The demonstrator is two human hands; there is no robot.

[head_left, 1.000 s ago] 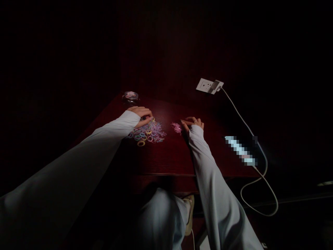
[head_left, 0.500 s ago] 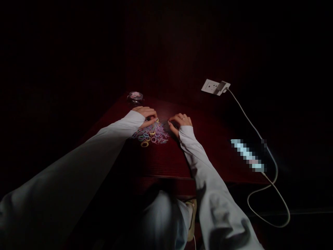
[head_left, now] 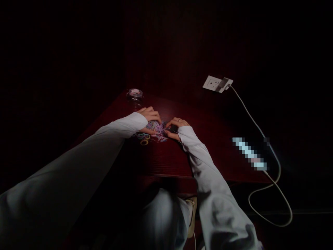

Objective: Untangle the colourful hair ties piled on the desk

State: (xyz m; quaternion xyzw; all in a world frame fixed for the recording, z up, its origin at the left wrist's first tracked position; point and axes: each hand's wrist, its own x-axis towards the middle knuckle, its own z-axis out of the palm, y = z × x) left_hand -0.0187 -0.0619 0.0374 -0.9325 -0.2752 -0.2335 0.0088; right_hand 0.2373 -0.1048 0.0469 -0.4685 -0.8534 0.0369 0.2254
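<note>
A pile of small colourful bands (head_left: 161, 133) lies on the dark red table (head_left: 166, 166). My left hand (head_left: 151, 119) is over the left part of the pile, fingers and thumb spread around some of the bands. At the pile's right edge, my right hand (head_left: 177, 127) has its fingers and thumb apart, tips touching the bands. Larger rings, one of them yellow (head_left: 144, 142), sit at the pile's near left side. Behind my left hand stands a clear jar (head_left: 135, 97) with a pink-patterned lid.
A white wall socket (head_left: 212, 84) holds a plug, from which a white cable (head_left: 251, 116) runs down to a blurred-out device (head_left: 249, 153) on the table's right. My knee and a shoe (head_left: 191, 215) show below the table's front edge. Surroundings are very dark.
My left hand has moved right and lower over the pile, its thumb now across the bands. My right hand has shifted slightly left, reaching the pile's edge.
</note>
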